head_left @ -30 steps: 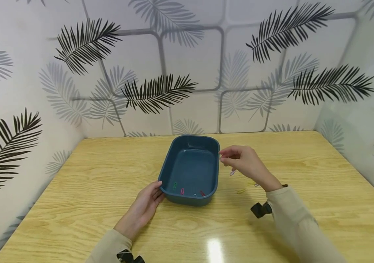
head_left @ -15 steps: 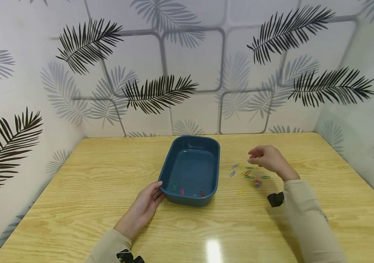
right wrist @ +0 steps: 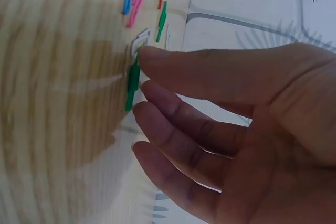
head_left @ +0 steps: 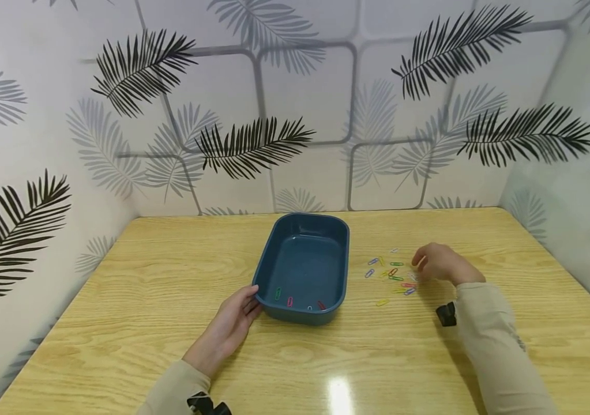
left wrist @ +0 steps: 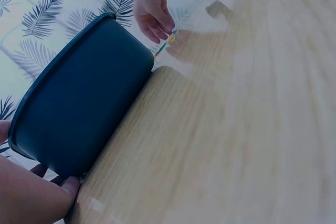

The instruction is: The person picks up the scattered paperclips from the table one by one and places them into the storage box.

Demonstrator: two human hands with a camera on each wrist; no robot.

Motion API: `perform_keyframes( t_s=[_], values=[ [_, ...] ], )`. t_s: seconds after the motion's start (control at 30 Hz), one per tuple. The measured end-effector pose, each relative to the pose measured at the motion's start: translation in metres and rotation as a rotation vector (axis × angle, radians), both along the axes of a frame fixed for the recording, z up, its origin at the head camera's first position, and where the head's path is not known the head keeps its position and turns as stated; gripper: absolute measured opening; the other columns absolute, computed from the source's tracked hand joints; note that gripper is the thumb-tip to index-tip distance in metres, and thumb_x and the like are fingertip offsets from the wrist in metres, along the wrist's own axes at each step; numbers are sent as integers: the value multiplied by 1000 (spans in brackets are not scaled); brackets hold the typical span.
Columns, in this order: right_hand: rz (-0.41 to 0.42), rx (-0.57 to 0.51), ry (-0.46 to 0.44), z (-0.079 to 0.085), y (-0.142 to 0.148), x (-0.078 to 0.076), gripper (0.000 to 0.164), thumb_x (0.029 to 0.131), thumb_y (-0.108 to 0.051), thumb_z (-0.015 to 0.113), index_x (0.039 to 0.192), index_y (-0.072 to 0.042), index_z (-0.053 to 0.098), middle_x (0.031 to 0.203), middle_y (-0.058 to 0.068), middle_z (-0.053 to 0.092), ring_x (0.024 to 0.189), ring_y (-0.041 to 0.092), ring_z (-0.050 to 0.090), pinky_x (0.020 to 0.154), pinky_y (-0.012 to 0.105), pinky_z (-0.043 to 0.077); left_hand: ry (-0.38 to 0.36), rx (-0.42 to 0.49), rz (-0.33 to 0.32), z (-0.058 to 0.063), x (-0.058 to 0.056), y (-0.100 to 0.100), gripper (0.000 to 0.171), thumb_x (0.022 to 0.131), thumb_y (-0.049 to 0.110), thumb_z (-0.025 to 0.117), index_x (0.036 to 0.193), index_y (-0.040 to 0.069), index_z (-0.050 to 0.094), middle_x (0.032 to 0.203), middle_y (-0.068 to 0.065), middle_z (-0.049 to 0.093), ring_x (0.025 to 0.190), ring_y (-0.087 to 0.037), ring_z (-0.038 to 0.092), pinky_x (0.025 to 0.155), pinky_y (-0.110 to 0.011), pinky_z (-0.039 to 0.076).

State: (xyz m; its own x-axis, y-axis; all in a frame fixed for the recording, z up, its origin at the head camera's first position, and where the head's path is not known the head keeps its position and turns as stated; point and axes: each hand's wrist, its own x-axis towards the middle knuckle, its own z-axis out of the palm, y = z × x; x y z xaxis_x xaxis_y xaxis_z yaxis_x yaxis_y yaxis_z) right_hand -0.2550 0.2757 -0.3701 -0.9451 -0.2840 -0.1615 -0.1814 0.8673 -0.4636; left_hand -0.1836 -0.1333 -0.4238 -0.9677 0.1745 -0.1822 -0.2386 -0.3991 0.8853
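Observation:
My left hand (head_left: pixel 229 325) holds the near-left corner of a dark blue plastic tray (head_left: pixel 303 265), thumb at the rim and fingers below it. In the left wrist view the tray's outer wall (left wrist: pixel 89 87) fills the left side. A green paper clip (head_left: pixel 277 293), a pink paper clip (head_left: pixel 289 301), a white one and a red paper clip (head_left: pixel 321 305) lie inside, near the front. Over the right side of the loose clips is my right hand (head_left: pixel 442 264), fingers loosely bent. In the right wrist view its thumb tip is right at a green clip (right wrist: pixel 133 85) and a white clip (right wrist: pixel 140 40).
Several coloured paper clips are scattered on the wooden table (head_left: pixel 144 300) right of the tray, with a yellow clip (head_left: pixel 382 302) nearest the front. A white clip (head_left: pixel 395 250) lies at the back. The leaf-patterned wall (head_left: pixel 305 173) stands behind the table.
My right hand has moved right from the tray's right edge and lowered to the right side of the scattered paper clips. My left hand keeps its hold on the tray.

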Motion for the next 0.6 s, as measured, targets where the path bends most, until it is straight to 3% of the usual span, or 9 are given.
perform_keyframes(
  t_s=[0.17,0.33,0.6],
  values=[
    [1,22,25,-3,0,0,21,72,6,73,92,8,65,89,19,64,83,33,60,70,42,52,14,6,-7,1,1,0,51,100,10,44,143,-13,30,149,-27,31,138,-30,27,113,-39,23],
    [7,27,25,-7,2,-1,12,77,4,70,88,6,66,88,19,64,78,29,59,68,41,52,16,3,-8,1,1,0,50,100,10,44,143,-12,31,149,-26,31,138,-30,27,113,-39,23],
    [33,-47,-7,-8,6,-1,3,80,4,67,82,5,65,78,9,63,68,19,56,60,32,50,11,2,-1,0,0,0,50,100,10,44,143,-12,31,148,-27,32,138,-30,28,114,-40,22]
  ],
)
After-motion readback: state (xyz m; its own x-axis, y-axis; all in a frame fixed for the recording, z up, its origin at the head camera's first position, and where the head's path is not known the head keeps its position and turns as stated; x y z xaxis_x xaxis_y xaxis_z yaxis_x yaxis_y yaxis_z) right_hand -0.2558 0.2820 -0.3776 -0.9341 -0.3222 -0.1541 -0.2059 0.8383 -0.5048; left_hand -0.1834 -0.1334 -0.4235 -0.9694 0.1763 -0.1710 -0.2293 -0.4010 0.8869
